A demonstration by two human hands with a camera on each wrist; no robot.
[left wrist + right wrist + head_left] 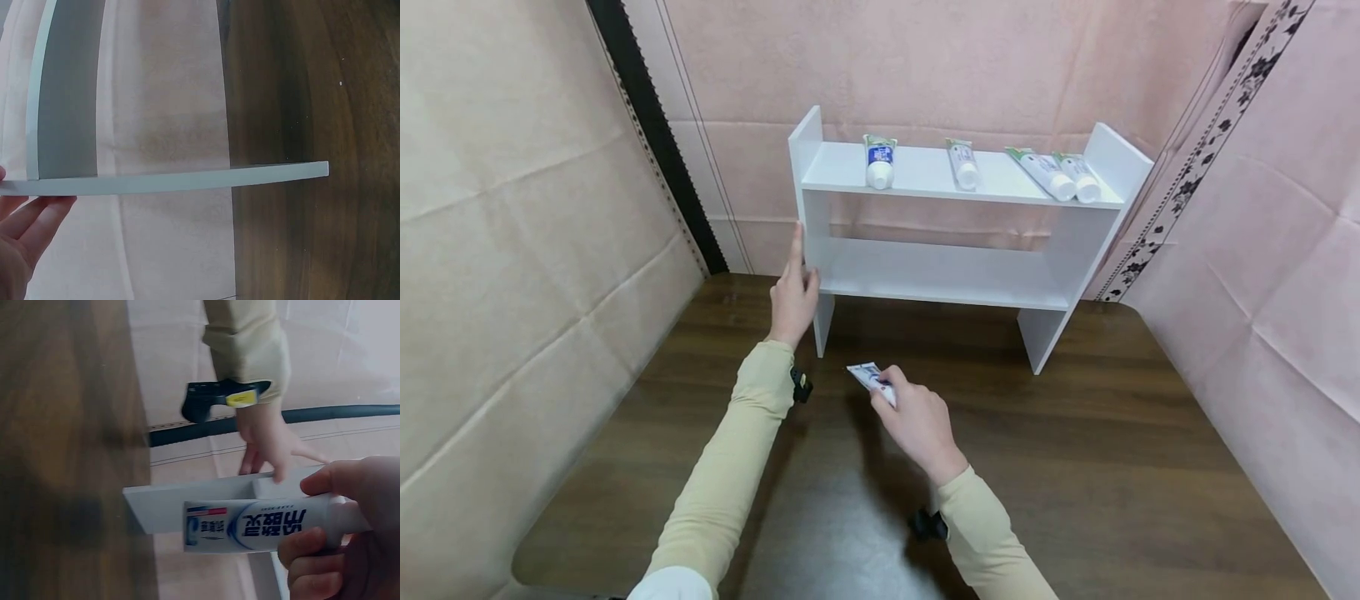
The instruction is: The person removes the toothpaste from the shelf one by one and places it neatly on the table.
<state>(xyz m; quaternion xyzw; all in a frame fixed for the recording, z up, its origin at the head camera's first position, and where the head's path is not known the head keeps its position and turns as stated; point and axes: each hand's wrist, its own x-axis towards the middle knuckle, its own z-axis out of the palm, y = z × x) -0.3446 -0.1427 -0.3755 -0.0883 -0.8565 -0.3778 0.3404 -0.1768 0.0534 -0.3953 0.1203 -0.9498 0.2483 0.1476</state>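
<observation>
My right hand [917,421] grips a toothpaste tube [250,526] near its cap end. The tube is white with blue lettering, and its flat end points away from my hand, low in front of the white shelf unit [940,275]. At the unit's left side panel [169,182], my left hand [793,304] holds the edge, thumb on the inner side and fingers [47,225] along the outer face. On the top shelf lie a blue-labelled tube [880,162], a paler tube [963,165] and two tubes side by side at the right end, caps forward.
The unit stands on a dark wood table [1075,467] against a pink cloth backdrop [925,67]. Cloth walls [512,250] flank the table at left and right. The lower shelf [940,271] runs between the two side panels.
</observation>
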